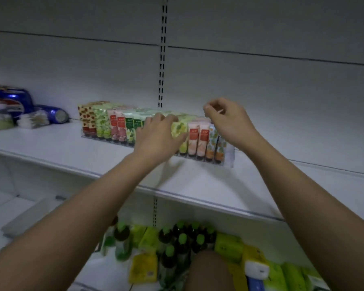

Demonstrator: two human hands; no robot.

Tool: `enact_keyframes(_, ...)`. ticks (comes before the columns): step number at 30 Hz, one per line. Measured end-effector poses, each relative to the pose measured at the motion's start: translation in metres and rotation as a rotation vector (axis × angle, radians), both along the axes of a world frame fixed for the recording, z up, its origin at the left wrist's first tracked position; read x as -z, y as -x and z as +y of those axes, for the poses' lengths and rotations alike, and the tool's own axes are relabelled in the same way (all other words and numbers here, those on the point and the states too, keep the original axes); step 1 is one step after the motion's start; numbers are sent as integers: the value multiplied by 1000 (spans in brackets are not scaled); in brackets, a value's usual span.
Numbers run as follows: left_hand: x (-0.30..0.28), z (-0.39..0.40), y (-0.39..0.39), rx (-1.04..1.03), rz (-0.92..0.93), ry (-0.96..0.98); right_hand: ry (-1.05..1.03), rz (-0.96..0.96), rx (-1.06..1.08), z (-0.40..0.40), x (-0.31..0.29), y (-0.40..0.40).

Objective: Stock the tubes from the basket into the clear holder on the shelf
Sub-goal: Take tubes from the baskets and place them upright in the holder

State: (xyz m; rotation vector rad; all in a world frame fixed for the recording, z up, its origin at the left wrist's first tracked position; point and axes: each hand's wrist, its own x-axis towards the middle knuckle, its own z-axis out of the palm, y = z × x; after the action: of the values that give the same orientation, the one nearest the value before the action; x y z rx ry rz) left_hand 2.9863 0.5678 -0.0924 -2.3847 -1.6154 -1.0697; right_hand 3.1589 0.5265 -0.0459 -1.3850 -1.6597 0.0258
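A clear holder [229,159] stands on the white shelf [198,185], filled with a row of upright tubes [118,127] in red, green, pink and orange prints. My left hand [158,137] reaches over the row's middle and its fingers curl round a yellow-green tube [178,129]. My right hand [229,120] hovers above the right end of the holder with fingers loosely curled, pinching something small and pale at the fingertips; what it is cannot be told. The basket is not in view.
Blue packages [11,101] and a white pack [33,120] lie at the shelf's far left. Below the shelf are dark bottles with green caps [183,238] and yellow-green packs [229,246]. A slotted upright [162,59] runs up the back wall.
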Motion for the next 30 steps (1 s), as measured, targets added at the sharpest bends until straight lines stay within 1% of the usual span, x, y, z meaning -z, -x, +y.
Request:
enact_keyframes(3, -1, -14, 46, -17, 7, 76, 109, -183, -121, -10, -2, 52)
enact_keyframes(5, 8, -26, 81, -43, -54, 130, 151, -260, -189, -16, 6, 89)
enact_keyframes(8, 39, -46, 137, -159, -172, 137, 264, -179, -344, -24, 33, 135)
enact_keyframes(10, 72, -60, 174, -249, -274, 131, 362, -118, -442, -27, 59, 164)
enact_keyframes(13, 141, -84, 215, -388, -386, 152, 477, -78, -532, -29, 116, 209)
enact_keyframes(15, 191, -95, 232, -444, -425, 220, 595, -57, -570, -28, 164, 235)
enact_keyframes(17, 241, -102, 242, -481, -469, 352, 753, -81, -587, -25, 218, 255)
enact_keyframes(19, 287, -105, 246, -522, -504, 528, 924, -139, -583, -22, 274, 269)
enact_keyframes(22, 350, -110, 243, -561, -517, 776, 1114, -219, -570, -18, 357, 279)
enact_keyframes(26, 426, -119, 235, -594, -529, 1106, 1352, -444, -563, -20, 458, 280)
enact_keyframes(30, 502, -130, 224, -629, -532, 1425, 1487, -670, -571, -38, 544, 270)
